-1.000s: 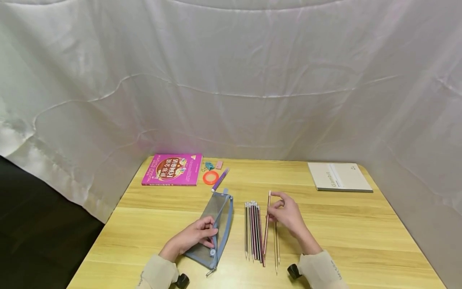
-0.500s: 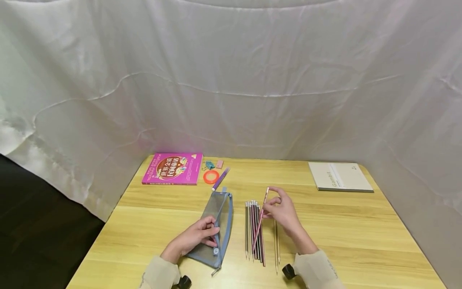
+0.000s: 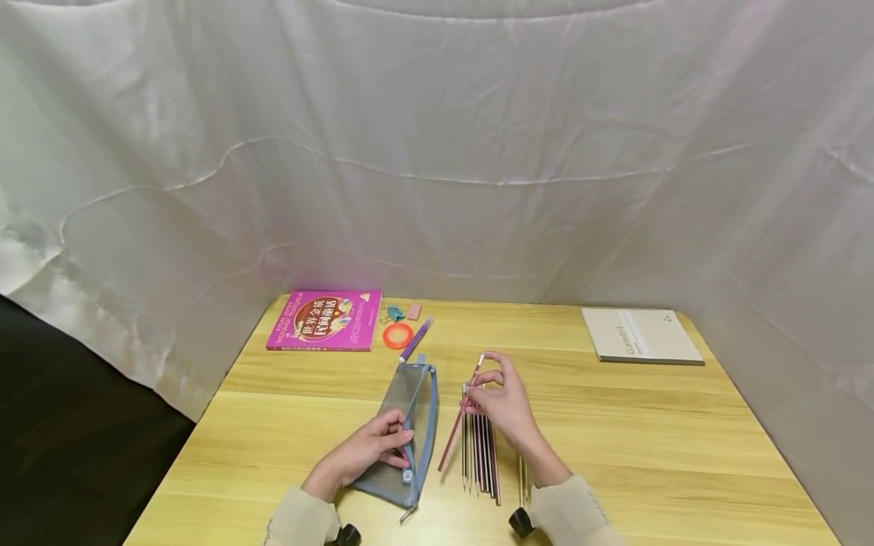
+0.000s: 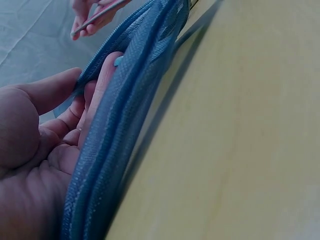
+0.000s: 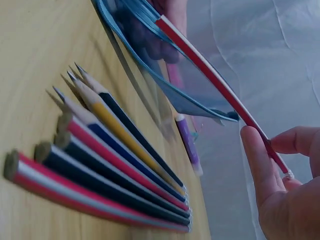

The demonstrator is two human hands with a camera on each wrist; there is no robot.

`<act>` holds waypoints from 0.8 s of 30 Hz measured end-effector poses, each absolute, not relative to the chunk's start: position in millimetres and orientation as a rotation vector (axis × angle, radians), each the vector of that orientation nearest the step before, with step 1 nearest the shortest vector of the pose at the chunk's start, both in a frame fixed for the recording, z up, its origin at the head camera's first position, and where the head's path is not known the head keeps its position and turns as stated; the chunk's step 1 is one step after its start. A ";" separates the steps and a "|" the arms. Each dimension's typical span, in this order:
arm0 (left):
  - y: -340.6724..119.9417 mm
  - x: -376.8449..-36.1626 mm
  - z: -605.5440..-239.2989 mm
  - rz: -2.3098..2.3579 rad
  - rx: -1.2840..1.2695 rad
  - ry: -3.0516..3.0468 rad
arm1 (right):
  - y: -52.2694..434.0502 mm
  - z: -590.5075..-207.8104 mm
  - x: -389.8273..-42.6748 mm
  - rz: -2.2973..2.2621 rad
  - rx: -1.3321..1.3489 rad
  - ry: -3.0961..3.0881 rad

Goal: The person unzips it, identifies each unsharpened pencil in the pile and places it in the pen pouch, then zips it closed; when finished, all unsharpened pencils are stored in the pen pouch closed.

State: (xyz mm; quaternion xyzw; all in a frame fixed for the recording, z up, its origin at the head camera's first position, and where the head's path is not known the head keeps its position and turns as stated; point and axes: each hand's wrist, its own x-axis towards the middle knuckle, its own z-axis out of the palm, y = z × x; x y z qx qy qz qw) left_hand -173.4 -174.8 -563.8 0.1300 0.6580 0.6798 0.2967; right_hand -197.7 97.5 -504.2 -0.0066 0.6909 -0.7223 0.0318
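Observation:
My left hand [image 3: 374,447] pinches the zipped edge of a blue mesh pencil case [image 3: 425,425], thumb on one side and fingers inside the opening, as the left wrist view shows. The case's mouth gapes a little. Between thumb and fingers my right hand [image 3: 504,398] pinches a red-striped pencil [image 5: 215,80] near its eraser end. The pencil slants down and left through the air, its lower end close to the case. Below that hand a row of several pencils [image 3: 481,455] lies on the table, some sharpened and some with blunt ends.
Two gold pencils [image 3: 522,478] lie partly hidden under the right forearm. Behind the case are a purple marker [image 3: 416,340], an orange tape roll [image 3: 397,335], a teal binder clip [image 3: 394,312] and a pink eraser [image 3: 414,312]. A pink book [image 3: 326,321] and a white notebook [image 3: 640,335] lie farther back.
My right hand has carried the red-striped pencil left, across the row of pencils towards the case, and tilted it. The left hand keeps its hold, with the case barely shifted.

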 end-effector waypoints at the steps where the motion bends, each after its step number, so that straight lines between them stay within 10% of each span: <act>1: -174.7 -173.0 -564.2 1.812 0.344 1.746 | 95.2 -504.1 -197.0 -2.225 -0.032 2.129; 24: -160.2 -174.9 -564.9 1.901 0.310 1.725 | 70.7 -515.9 -188.2 -2.060 -0.256 2.244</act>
